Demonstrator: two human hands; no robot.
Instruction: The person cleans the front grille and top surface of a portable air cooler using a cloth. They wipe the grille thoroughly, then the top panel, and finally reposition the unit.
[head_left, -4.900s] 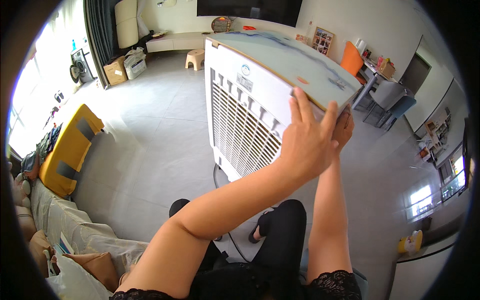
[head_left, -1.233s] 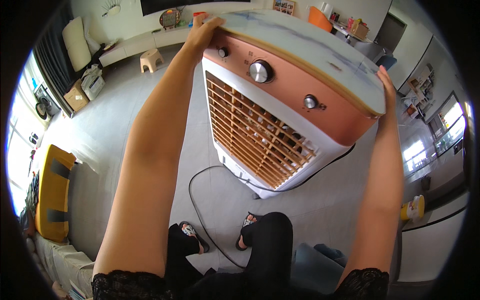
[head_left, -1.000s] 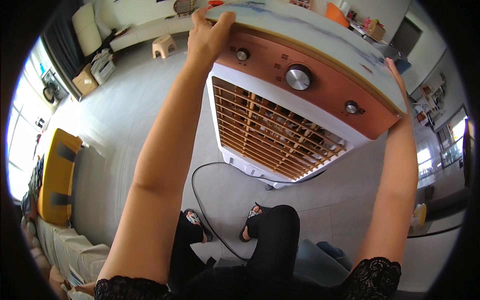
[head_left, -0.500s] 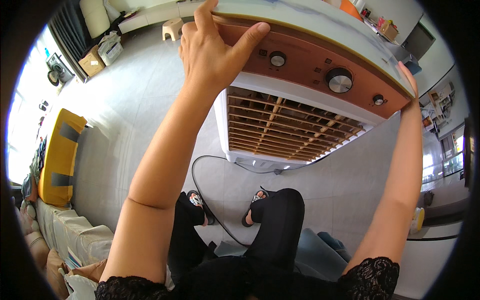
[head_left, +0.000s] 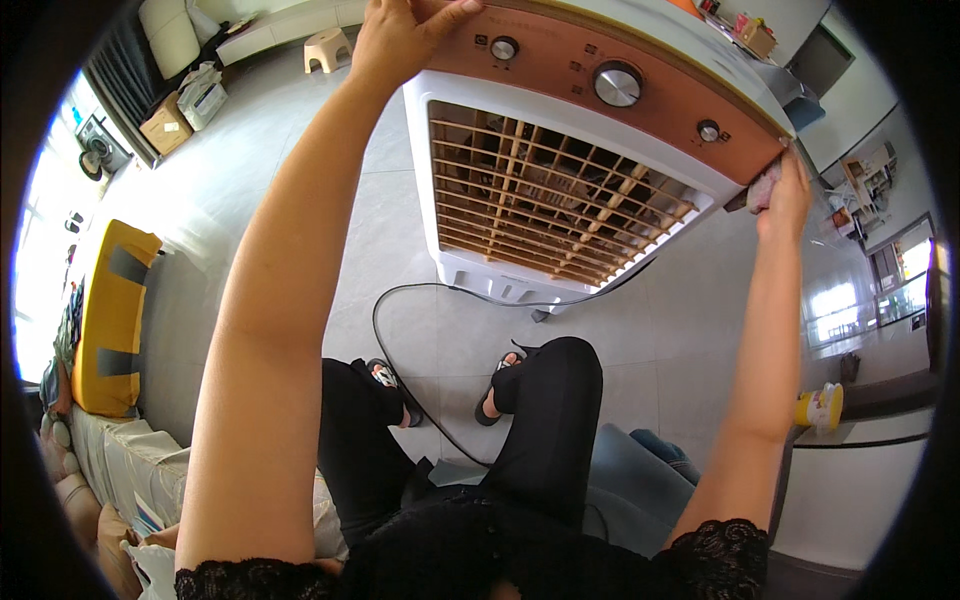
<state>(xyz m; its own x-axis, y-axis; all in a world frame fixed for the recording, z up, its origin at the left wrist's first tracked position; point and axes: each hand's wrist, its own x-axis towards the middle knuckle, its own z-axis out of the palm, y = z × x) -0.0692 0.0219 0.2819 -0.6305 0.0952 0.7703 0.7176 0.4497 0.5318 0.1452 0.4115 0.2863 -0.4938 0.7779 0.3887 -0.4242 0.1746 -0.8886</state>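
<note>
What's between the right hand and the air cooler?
What looks like a crumpled pinkish cloth, between the right hand and the air cooler's right front corner; head view.

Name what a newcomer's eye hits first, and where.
The boxy white air cooler with coppery panel, upper centre. Next, the left hand at its top-left corner and the right hand with a pinkish cloth at its right. Then the grey-patched yellow slab, far left.

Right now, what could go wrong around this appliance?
The black cord passes close by the left foot and might catch it. The appliance seems to have a caster, so pushing might roll it. The pinkish cloth in the right hand's fingers might snag at the corner.
</note>
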